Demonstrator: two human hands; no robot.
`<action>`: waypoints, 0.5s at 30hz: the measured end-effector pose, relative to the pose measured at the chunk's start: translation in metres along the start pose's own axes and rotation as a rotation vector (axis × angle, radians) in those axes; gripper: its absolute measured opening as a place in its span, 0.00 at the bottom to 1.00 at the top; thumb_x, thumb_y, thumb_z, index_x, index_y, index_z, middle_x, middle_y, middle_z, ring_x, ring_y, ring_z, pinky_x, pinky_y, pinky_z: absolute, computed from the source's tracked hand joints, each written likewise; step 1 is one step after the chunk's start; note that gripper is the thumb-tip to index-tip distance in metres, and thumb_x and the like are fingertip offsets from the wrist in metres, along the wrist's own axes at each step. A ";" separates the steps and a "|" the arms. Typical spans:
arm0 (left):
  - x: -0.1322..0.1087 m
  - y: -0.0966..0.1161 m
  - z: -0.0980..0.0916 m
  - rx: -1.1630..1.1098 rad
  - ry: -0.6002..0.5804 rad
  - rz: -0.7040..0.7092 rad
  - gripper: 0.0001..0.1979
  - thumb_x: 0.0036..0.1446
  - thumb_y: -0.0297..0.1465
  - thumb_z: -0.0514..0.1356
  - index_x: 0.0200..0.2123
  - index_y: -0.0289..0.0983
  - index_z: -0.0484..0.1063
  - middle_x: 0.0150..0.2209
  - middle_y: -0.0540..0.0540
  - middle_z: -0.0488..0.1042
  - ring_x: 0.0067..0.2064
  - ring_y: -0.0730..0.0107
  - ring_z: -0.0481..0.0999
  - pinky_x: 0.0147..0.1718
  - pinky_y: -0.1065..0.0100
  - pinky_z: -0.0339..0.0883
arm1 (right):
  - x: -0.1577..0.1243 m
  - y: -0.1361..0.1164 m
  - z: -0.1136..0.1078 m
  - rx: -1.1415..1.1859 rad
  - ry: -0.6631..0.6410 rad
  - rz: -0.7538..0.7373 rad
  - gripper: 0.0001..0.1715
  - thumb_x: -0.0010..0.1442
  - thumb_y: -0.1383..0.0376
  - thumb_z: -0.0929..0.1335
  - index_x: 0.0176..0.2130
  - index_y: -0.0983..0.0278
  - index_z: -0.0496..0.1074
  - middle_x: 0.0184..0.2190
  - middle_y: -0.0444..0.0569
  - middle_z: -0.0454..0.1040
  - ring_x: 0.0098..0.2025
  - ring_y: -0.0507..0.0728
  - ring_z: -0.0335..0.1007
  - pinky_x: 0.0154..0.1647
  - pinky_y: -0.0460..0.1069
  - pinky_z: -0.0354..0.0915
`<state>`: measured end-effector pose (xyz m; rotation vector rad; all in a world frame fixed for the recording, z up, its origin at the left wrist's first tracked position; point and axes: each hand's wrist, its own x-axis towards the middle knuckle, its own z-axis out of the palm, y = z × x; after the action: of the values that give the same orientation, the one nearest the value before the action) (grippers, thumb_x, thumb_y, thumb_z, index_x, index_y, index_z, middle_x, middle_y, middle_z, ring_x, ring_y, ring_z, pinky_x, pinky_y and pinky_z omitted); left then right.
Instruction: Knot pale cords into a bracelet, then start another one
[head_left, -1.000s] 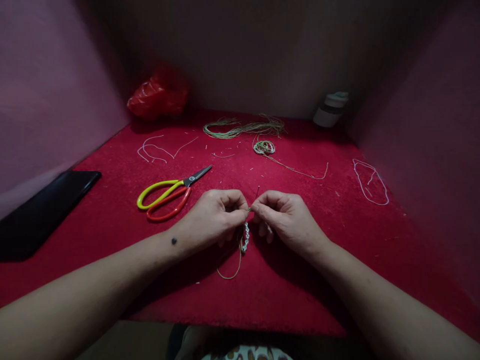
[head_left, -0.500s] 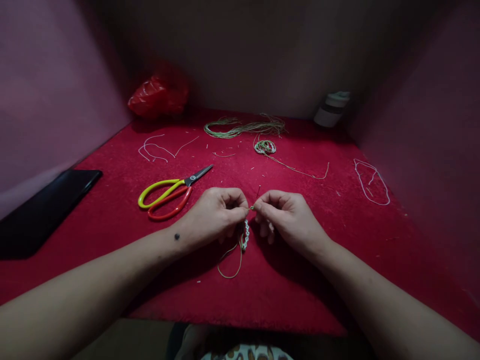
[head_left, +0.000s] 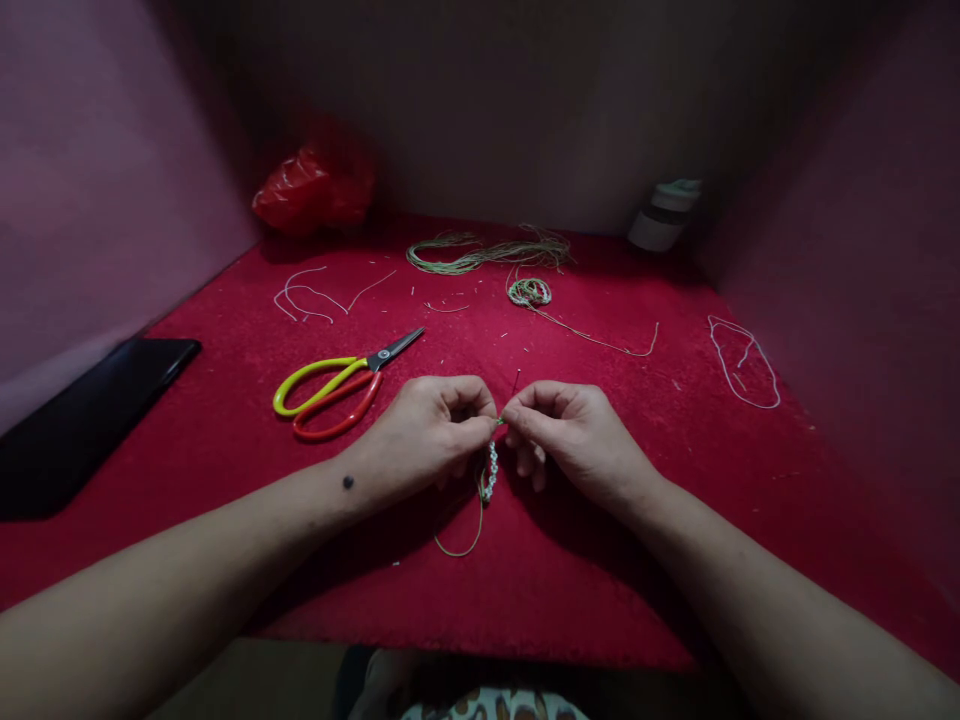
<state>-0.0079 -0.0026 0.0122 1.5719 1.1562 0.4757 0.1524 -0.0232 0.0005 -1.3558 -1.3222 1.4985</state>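
My left hand [head_left: 427, 432] and my right hand [head_left: 574, 432] meet fingertip to fingertip over the middle of the red cloth [head_left: 570, 560]. Both are closed in a pinch on the top end of a short beaded cord piece [head_left: 490, 472] of white and green beads, which hangs down between them. A loose green-tan cord tail [head_left: 469, 535] loops from it onto the cloth. A thin dark strand [head_left: 515, 381] sticks up above my right fingers.
Scissors with yellow and red handles [head_left: 334, 388] lie left of my hands. Farther back are a bundle of green-tan cord [head_left: 480, 255], a small cord coil [head_left: 529, 292], white thread scraps [head_left: 307, 295], a white thread loop [head_left: 739, 360], a red plastic bag [head_left: 311, 190], a small jar [head_left: 664, 215], and a black phone [head_left: 82, 415].
Both hands stay pinched on the beaded piece. The cord tail below has shifted slightly; otherwise nothing has moved.
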 end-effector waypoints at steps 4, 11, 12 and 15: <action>-0.001 0.000 -0.001 0.003 0.002 0.005 0.02 0.51 0.28 0.55 0.28 0.35 0.66 0.15 0.55 0.64 0.15 0.80 0.63 0.12 0.80 0.56 | 0.000 0.000 0.000 0.005 -0.005 0.010 0.10 0.55 0.64 0.65 0.25 0.66 0.66 0.13 0.41 0.67 0.11 0.47 0.60 0.12 0.41 0.59; 0.000 -0.004 0.002 0.008 -0.015 0.009 0.03 0.51 0.28 0.55 0.27 0.35 0.66 0.15 0.55 0.65 0.15 0.80 0.63 0.12 0.80 0.56 | 0.001 0.008 0.000 -0.168 0.040 -0.122 0.07 0.56 0.66 0.63 0.27 0.65 0.67 0.14 0.41 0.67 0.13 0.48 0.60 0.13 0.42 0.58; 0.000 -0.004 0.002 0.005 -0.019 0.005 0.03 0.51 0.28 0.55 0.27 0.35 0.66 0.15 0.55 0.65 0.15 0.80 0.63 0.12 0.80 0.56 | 0.001 0.009 0.001 -0.258 0.075 -0.190 0.06 0.55 0.67 0.63 0.28 0.65 0.68 0.14 0.41 0.66 0.13 0.47 0.60 0.14 0.42 0.57; 0.001 -0.002 0.002 -0.017 -0.009 -0.023 0.03 0.51 0.28 0.55 0.26 0.36 0.65 0.13 0.55 0.64 0.14 0.80 0.62 0.11 0.80 0.54 | -0.001 0.013 0.001 -0.462 0.146 -0.376 0.06 0.55 0.69 0.63 0.30 0.66 0.69 0.15 0.42 0.67 0.15 0.47 0.61 0.18 0.42 0.58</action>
<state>-0.0069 -0.0027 0.0092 1.5428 1.1594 0.4617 0.1531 -0.0274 -0.0116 -1.3587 -1.7794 0.8573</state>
